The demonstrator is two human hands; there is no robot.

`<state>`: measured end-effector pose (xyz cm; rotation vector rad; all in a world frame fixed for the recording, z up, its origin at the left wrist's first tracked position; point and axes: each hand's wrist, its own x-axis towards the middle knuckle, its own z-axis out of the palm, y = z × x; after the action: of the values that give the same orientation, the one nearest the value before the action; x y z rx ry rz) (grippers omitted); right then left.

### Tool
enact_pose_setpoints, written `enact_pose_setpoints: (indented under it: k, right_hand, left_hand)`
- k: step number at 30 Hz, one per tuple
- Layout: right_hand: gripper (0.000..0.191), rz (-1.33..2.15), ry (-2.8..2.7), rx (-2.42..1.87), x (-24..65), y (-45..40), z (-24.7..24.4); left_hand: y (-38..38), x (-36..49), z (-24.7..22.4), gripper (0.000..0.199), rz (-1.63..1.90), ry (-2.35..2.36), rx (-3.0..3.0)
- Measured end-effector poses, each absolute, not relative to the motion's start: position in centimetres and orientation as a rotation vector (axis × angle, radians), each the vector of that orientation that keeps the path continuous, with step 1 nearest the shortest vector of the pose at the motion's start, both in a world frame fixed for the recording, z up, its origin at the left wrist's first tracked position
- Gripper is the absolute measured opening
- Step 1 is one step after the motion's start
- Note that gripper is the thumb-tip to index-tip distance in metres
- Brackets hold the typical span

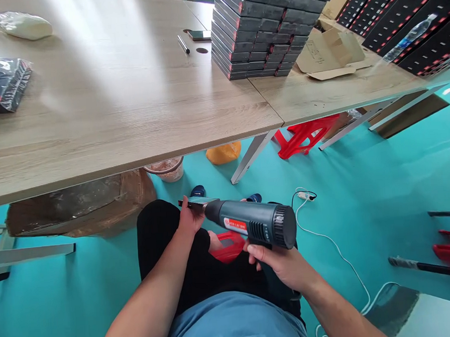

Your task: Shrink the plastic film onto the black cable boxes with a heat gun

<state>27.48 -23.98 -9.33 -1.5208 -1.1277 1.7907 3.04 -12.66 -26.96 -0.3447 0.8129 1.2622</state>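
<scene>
My right hand [281,263] grips the handle of a grey-green heat gun [252,222] with a red label, held over my lap with its nozzle pointing left. My left hand [190,218] holds a thin dark flat box [196,203] edge-on right at the nozzle's tip. The gun's white cord [337,248] trails over the teal floor to the right. I sit on a red stool [226,246], partly hidden by my legs.
A wooden table [131,113] stands in front, bearing a tall stack of dark boxes [263,28], a pen [183,44], a phone [199,35], wrapped packs [1,82] and torn cardboard [330,52]. Under it lie a brown carton [83,203], a bucket [166,169] and another red stool [306,134].
</scene>
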Motion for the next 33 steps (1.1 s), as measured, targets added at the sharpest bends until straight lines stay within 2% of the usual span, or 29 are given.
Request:
enact_pose_setpoints:
  k: [4,9,15,21,26,33]
  right_hand:
    - [0.041,1.642,-0.858,-1.572,28.7,-23.2,-9.7]
    - [0.044,1.785,-0.641,-1.484,30.4,-23.5,-9.5]
    - [0.041,1.787,-0.562,-1.439,30.2,-23.8,-9.9]
    - [0.04,1.807,-0.496,-1.465,31.3,-23.6,-9.5]
    - [0.039,1.832,-0.531,-1.541,33.2,-24.3,-8.8]
    - [0.044,1.86,-0.608,-1.6,33.7,-24.8,-8.7]
  left_hand:
    - [-12.6,2.9,-26.9,0.053,1.295,0.836,-0.391]
    - [-12.5,2.9,-26.6,0.055,1.301,0.818,-0.397]
    - [-12.7,2.9,-26.4,0.059,1.248,0.802,-0.336]
    - [-13.3,2.6,-26.1,0.048,1.188,0.828,-0.192]
    - [-13.2,2.8,-26.0,0.032,1.241,0.885,-0.221]
    - [-13.0,3.1,-26.6,0.027,1.216,0.954,-0.183]
